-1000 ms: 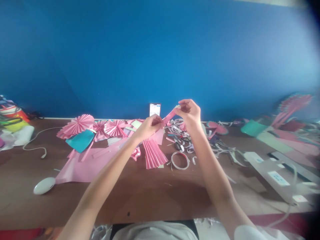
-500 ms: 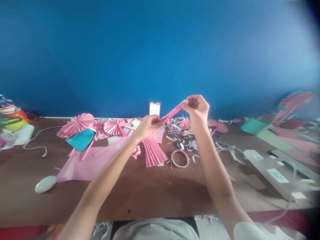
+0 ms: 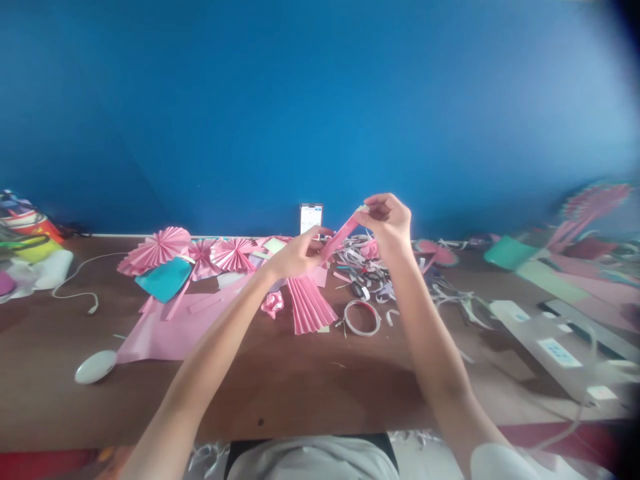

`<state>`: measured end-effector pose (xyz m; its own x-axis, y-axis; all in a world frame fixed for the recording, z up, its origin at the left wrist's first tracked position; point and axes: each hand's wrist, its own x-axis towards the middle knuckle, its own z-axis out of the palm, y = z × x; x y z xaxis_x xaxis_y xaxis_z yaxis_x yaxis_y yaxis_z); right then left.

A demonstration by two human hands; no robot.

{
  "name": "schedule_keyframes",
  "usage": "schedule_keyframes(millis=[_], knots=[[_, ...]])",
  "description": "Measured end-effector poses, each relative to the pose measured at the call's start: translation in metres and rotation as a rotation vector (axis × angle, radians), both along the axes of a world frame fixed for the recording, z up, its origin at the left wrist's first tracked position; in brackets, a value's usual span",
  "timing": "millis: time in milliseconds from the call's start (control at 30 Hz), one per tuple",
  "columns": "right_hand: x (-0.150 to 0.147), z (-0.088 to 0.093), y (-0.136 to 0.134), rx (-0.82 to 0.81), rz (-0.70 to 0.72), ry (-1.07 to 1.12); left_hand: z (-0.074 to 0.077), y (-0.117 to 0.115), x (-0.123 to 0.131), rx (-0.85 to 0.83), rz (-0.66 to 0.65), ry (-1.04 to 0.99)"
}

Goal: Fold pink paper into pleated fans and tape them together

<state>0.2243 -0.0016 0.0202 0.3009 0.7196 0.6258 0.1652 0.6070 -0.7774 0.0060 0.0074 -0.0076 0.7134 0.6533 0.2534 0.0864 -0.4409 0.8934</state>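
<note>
My right hand (image 3: 391, 220) is raised above the table and pinches the upper end of a narrow pink paper strip (image 3: 342, 236). A small pale bit shows at that end, by the fingertips. Lower down to the left, my left hand (image 3: 295, 257) has its fingers curled at the strip's other end, thumb and forefinger a little apart. The strip slants between both hands. Just beneath my left hand lies a pleated pink paper fan (image 3: 311, 305). Beside it sit a crumpled pink paper flower (image 3: 273, 304) and a coil of white wire (image 3: 361, 318).
Pink paper rosettes (image 3: 234, 255) and a teal paper piece (image 3: 164, 280) lie at the left, by a pink sheet (image 3: 150, 340). A white mouse (image 3: 95, 367) is near it. A phone (image 3: 311, 217) leans on the wall; paper scraps (image 3: 380, 273) and a power strip (image 3: 560, 352) are rightward.
My right hand has moved slightly left and down, and the strip now slants more steeply. My left hand's fingers have loosened and spread a little at the lower end.
</note>
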Motion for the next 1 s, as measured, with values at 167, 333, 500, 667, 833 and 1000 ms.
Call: schedule_keyframes(millis=[167, 333, 500, 667, 833, 1000], knots=[[-0.011, -0.003, -0.002, -0.033, 0.076, -0.08, 0.003, -0.007, 0.006, -0.002, -0.041, 0.06], [-0.011, -0.004, -0.002, -0.05, 0.097, -0.096, -0.003, -0.003, 0.014, -0.001, -0.02, 0.048], [-0.008, 0.0, -0.004, -0.066, 0.1, -0.079, -0.008, 0.004, 0.012, -0.151, -0.087, -0.044], [-0.007, -0.002, -0.002, -0.081, 0.089, 0.009, -0.012, 0.002, 0.013, -0.096, -0.092, 0.018], [-0.005, -0.006, 0.001, -0.177, 0.262, 0.045, -0.009, -0.004, 0.016, -0.045, -0.007, -0.02], [-0.015, -0.011, -0.003, -0.327, 0.637, -0.05, -0.004, -0.006, 0.014, -0.027, 0.047, -0.144]])
